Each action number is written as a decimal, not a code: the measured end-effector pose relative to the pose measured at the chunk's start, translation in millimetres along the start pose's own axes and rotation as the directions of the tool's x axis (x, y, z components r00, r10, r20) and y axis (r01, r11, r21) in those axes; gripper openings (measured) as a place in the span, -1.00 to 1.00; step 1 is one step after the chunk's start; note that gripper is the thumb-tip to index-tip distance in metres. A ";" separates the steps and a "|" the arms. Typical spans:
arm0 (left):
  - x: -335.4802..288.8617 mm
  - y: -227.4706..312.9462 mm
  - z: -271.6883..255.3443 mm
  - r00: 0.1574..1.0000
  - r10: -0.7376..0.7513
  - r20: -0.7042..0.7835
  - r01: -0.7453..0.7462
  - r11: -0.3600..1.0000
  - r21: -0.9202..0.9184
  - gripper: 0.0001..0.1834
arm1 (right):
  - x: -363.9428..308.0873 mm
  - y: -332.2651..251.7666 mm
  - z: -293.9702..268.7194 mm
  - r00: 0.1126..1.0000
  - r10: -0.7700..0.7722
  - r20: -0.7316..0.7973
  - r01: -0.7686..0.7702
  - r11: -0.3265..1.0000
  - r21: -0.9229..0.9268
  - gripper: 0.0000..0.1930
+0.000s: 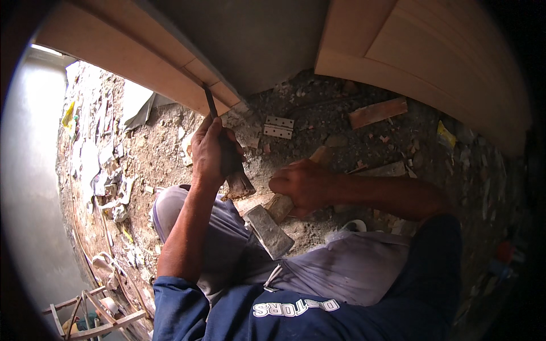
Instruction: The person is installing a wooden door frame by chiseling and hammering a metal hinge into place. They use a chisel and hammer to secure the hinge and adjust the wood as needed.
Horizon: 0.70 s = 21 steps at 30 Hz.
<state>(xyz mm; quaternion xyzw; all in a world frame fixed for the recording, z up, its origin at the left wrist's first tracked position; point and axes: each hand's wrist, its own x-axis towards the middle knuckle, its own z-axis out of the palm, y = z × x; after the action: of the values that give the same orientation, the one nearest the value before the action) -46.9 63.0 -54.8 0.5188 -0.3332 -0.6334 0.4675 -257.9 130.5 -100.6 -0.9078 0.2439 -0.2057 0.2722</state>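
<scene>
Chisel (211, 103), left fingers (212, 133) closed round it; hammer (268, 232), right fingers (287, 183) likewise.
Timber (153, 63) seemingly part-cut; hinge (278, 128) loose, unfitted.

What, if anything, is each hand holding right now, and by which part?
The left hand grips a chisel around its handle, leaving the butt exposed; the right hand grips a hammer partway along its wooden handle.

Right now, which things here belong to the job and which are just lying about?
Part of the job:
chisel, in the left hand
hammer, in the right hand
wooden frame at the chisel's tip
hinge, probably

Lying about, apparently:
reddish offcut
yellow scrap
</scene>
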 end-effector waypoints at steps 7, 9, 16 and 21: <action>4.5 -2.9 -2.9 1.000 -0.001 -0.017 0.001 1.000 0.016 -0.76 | 0.0 0.7 1.6 0.999 -0.026 -0.034 0.026 1.000 0.014 -0.52; 4.3 -4.5 -1.9 1.000 0.010 -0.008 -0.010 1.000 0.003 -0.76 | -1.4 2.0 3.5 0.999 -0.030 -0.032 0.030 0.999 0.020 -0.52; 6.3 -10.5 -4.7 1.000 0.028 0.000 -0.028 0.999 -0.037 -0.74 | -2.5 -7.6 10.5 0.977 -0.215 -0.018 0.214 0.977 -0.014 -0.59; 4.6 -11.1 -0.9 0.999 0.033 0.022 -0.033 0.999 -0.008 -0.83 | -2.4 -14.5 8.5 0.905 -0.425 -0.015 0.425 0.905 0.009 -0.64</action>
<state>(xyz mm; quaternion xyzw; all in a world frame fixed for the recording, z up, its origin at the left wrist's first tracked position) -48.9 62.5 -66.7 0.5045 -0.3444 -0.6325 0.4762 -250.7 145.8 -99.1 -0.9361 0.0410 -0.2674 0.2249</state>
